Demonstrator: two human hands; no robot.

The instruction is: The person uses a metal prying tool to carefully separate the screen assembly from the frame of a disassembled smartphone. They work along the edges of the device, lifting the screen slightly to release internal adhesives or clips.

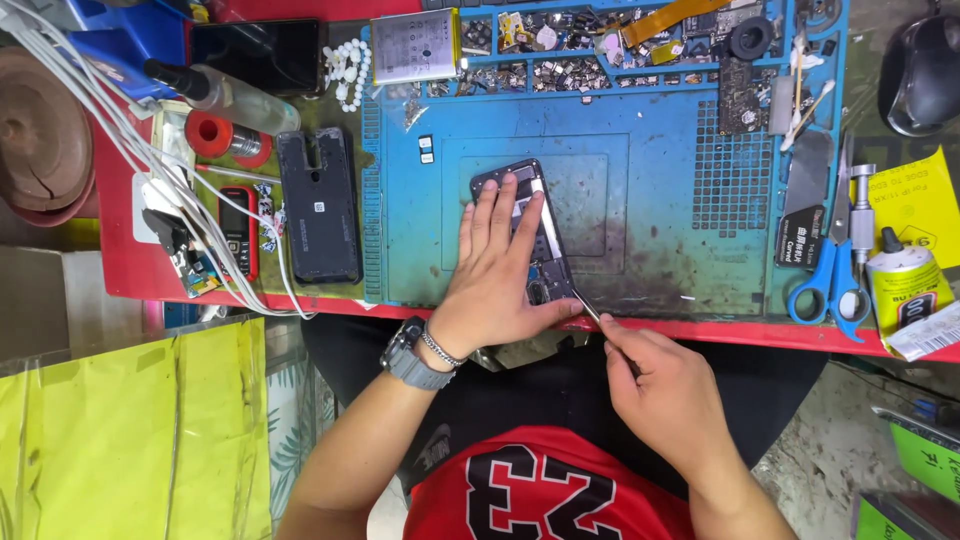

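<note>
An opened black phone (527, 192) lies on the blue repair mat (660, 210), its inside facing up. My left hand (497, 270) lies flat on top of it, fingers spread, pinning it to the mat. My right hand (665, 385) sits at the near edge of the table and grips thin metal tweezers (588, 305). Their tip touches the lower end of the phone, beside my left thumb.
A black phone back cover (320, 205) and a small red-and-black keypad phone (237, 232) lie left of the mat among white cables (150, 160). Blue scissors (828, 285), a metal tool and a glue bottle (905, 290) sit at the right. Trays of small parts (570, 50) line the far edge.
</note>
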